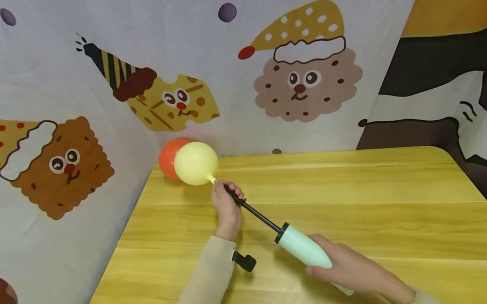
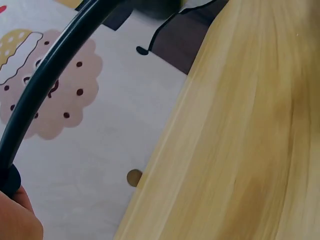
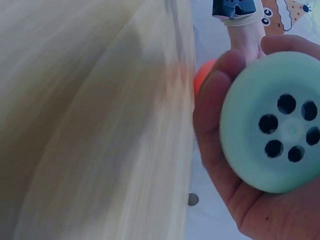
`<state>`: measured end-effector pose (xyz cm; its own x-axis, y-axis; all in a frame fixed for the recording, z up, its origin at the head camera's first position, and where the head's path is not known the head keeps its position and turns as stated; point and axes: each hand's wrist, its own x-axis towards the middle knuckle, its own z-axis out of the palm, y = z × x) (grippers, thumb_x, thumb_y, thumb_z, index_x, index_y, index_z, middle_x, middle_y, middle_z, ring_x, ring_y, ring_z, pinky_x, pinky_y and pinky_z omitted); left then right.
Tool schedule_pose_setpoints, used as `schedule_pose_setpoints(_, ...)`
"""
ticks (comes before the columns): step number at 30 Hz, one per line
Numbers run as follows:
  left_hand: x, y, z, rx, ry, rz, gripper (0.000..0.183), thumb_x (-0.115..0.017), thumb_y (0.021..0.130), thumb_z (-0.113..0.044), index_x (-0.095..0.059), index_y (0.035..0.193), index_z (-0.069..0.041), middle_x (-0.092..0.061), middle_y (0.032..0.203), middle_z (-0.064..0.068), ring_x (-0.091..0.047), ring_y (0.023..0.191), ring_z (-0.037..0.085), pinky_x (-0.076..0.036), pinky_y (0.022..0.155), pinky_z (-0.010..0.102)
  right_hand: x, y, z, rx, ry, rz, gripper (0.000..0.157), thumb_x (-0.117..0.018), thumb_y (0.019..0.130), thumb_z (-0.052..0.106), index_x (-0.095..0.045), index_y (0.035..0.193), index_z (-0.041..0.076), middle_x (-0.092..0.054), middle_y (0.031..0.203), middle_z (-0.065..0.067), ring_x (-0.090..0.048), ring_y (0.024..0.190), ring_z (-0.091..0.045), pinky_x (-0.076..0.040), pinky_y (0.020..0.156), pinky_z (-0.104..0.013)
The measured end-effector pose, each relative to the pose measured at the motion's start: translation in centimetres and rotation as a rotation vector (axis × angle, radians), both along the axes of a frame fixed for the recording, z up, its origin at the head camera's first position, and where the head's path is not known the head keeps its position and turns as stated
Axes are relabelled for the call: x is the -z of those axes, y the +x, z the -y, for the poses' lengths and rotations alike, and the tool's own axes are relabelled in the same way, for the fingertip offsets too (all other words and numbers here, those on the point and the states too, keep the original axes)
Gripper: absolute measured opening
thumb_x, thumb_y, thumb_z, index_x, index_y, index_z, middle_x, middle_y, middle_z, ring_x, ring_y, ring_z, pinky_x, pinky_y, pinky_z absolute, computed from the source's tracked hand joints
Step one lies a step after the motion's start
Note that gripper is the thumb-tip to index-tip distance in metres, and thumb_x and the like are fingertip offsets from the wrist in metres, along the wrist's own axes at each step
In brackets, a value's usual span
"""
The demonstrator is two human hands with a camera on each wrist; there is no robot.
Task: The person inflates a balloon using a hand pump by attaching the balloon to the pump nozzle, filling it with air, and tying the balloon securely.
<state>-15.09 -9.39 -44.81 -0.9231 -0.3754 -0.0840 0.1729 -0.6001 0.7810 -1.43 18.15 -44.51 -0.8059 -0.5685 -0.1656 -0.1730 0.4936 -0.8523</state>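
Nearest the viewer, the right hand (image 1: 353,267) had its fingers curled well round the wide mint end of the hand pump (image 1: 302,245); the right wrist view showed its holed base (image 3: 265,160) seated against the palm. The casing looked like stiff, light plastic, perhaps smooth enough to slide in a loose grip, so that broad end seemed the right place for a full hold. The thin black rod (image 1: 262,215) ran up and to the left from it, above the counter (image 1: 384,192); it was likely rigid but best kept free of sideways strain.

Farther off, the left hand (image 1: 225,205) had its fingers curled round the pump's black tip, where the pale neck of the yellow balloon (image 1: 196,164) ran in. Forearm outstretched, it pointed away from the body, its thumb side towards the balloon. That balloon, round and filled, hung just beyond the hand; it would be very light, soft and easily burst, so the neck was the safer place to pinch. Behind it an orange-red balloon (image 1: 167,160) showed in part, whether touching could not be told, before the printed cloth (image 1: 238,98).
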Motion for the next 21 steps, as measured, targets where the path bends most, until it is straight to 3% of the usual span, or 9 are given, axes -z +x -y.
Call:
schedule_pose_setpoints(7, 0.2, 0.1, -0.2, -0.043, 0.004, -0.011, 0.031, -0.031, 0.113, -0.021, -0.045, 0.087, -0.013, -0.048, 0.069, -0.002, -0.046, 0.052, 0.009, -0.04, 0.046, 0.019, 0.4, -0.9, 1.7, 0.034, 0.028, -0.043, 0.064, -0.071, 0.098, 0.037, -0.043, 0.15, 0.011, -0.066, 0.106, -0.007, -0.063, 0.074, -0.013, -0.054, 0.057, -0.031)
schedule_pose_setpoints(13, 0.9, 0.8, -1.3, 0.017, -0.035, 0.0, 0.033, -0.028, 0.113, -0.02, -0.045, 0.087, -0.01, -0.049, 0.069, -0.001, -0.047, 0.053, 0.009, -0.042, 0.047, 0.02, 0.6, -1.4, 3.3, 0.089, 0.029, -0.059, 0.065, -0.074, 0.096, 0.039, -0.046, 0.148, 0.011, -0.066, 0.104, -0.008, -0.063, 0.073, -0.014, -0.055, 0.057, -0.031)
schedule_pose_setpoints(21, 1.6, 1.8, -3.0, 0.1, -0.061, 0.019, 0.032, -0.029, 0.114, -0.023, -0.046, 0.091, -0.009, -0.049, 0.072, -0.001, -0.047, 0.057, 0.01, -0.043, 0.051, 0.02, 0.9, -2.7, 5.0, 0.106, -0.016, -0.052, 0.068, -0.075, 0.095, 0.035, -0.045, 0.148, 0.003, -0.066, 0.101, -0.01, -0.064, 0.072, -0.017, -0.055, 0.054, -0.034)
